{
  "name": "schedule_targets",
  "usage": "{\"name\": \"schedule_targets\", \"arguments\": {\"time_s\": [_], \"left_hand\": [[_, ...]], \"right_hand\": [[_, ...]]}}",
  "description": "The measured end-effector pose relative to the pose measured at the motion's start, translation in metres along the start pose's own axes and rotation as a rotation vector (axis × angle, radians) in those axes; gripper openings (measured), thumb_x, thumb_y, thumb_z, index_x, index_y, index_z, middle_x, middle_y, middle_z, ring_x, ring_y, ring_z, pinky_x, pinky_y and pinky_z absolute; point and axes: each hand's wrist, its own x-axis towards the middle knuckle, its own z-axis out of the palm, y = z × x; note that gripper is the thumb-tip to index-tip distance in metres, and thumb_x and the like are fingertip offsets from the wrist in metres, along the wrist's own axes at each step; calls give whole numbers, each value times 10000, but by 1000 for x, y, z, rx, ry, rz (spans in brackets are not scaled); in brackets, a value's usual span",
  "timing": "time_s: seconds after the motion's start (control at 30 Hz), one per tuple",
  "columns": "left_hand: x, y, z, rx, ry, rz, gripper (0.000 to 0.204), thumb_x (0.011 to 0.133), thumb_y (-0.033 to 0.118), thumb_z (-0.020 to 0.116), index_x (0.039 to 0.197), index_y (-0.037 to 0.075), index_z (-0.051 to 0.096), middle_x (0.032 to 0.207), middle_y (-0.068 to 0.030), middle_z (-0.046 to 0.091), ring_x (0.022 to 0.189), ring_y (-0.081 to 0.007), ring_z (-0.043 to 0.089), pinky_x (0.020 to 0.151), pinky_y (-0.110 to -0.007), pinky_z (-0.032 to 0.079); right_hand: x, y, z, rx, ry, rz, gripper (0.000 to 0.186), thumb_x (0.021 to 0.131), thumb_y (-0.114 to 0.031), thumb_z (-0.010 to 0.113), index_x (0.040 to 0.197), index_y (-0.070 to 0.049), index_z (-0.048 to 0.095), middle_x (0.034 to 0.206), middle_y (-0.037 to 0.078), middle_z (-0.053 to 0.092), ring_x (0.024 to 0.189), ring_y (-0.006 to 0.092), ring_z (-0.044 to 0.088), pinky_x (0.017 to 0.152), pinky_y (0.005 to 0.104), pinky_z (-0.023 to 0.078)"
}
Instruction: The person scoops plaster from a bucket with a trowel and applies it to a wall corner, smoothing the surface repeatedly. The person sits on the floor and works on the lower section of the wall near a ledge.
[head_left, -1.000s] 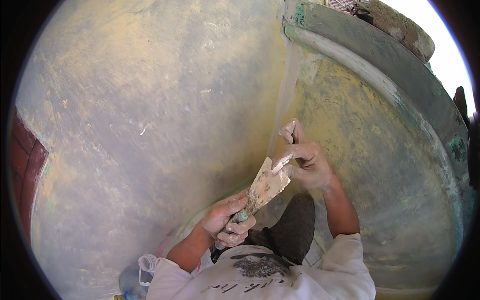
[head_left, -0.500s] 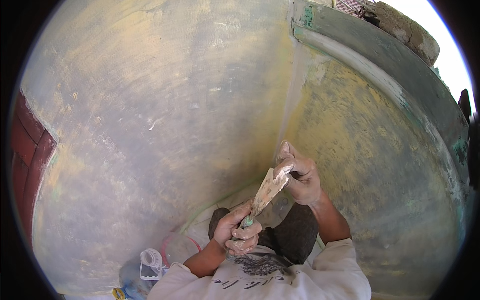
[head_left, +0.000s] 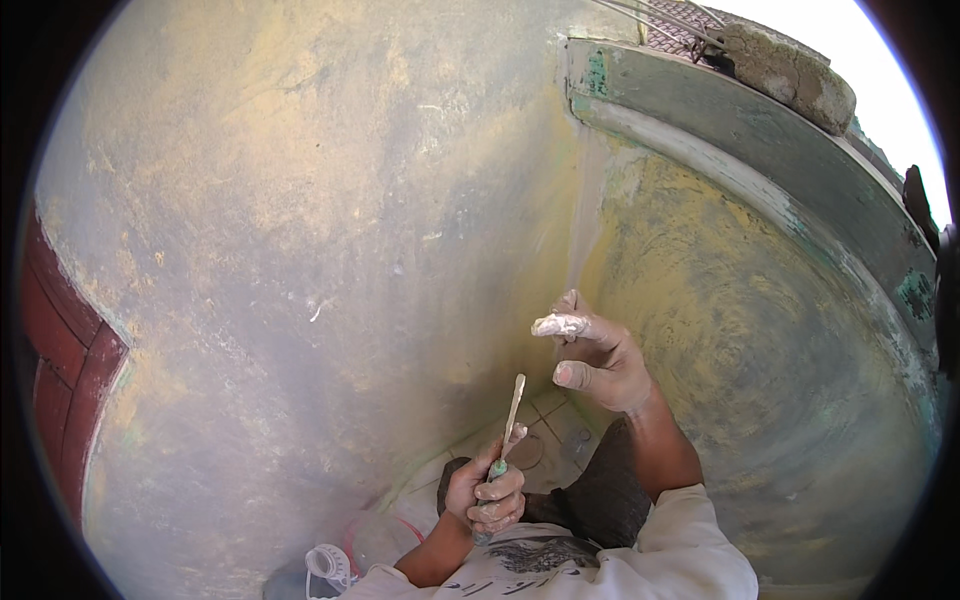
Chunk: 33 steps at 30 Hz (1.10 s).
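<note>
Your right hand (head_left: pixel 608 368) had left the putty knife (head_left: pixel 512 420), gripping nothing, paste (head_left: pixel 560 325) coating a finger near the wall corner (head_left: pixel 586 210); below, your left hand (head_left: pixel 490 497) clasped the handle (head_left: pixel 498 468), likely keeping the blade (head_left: pixel 515 405) free.

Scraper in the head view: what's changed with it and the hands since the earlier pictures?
The right hand has come off the scraper's blade, up and away, leaving a clear gap; white paste coats one finger. The blade has turned from showing its face to nearly edge-on. The left hand still grips the handle.
</note>
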Motion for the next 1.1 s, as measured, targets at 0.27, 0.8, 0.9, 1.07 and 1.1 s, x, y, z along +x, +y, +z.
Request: {"name": "schedule_targets", "arguments": {"time_s": [0.27,0.8,0.9,1.07,1.1], "left_hand": [[-20,34,8,284,233,147,454,1124,395,262,1544,271,383,604,53,387,336,-43,328,294,-244,357],[-41,45,-2,323,462,171,315,1104,432,345,1344,323,517,587,43,364,344,-84,327,334,-273,329],[-41,48,-3,384,454,142,316,1093,458,364,1326,304,513,592,35,369,351,-101,338,346,-294,326],[-51,62,-14,317,363,118,326,1087,477,367,1305,284,514,602,28,374,374,-108,353,377,-303,340],[-56,66,-17,305,356,110,329,1087,478,366,1306,282,512,605,25,377,378,-109,355,384,-304,346]], "right_hand": [[134,-4,-64,-42,435,282,681,898,-23,640,1541,-58,420,1013,-32,452,883,104,465,773,294,385],[161,-40,-37,-2275,401,66,602,911,-52,541,1493,29,410,1212,133,498,1132,253,445,990,516,321],[171,-23,-53,-2446,283,155,624,922,-71,527,1520,21,375,1292,124,463,1211,261,400,1021,537,285],[193,-10,-60,-2681,259,266,640,939,-118,537,1543,-4,356,1301,92,472,1191,247,407,1029,526,266],[197,-8,-58,-2740,230,302,596,938,-140,551,1506,-13,420,1298,80,478,1186,240,405,1028,524,263]]}}
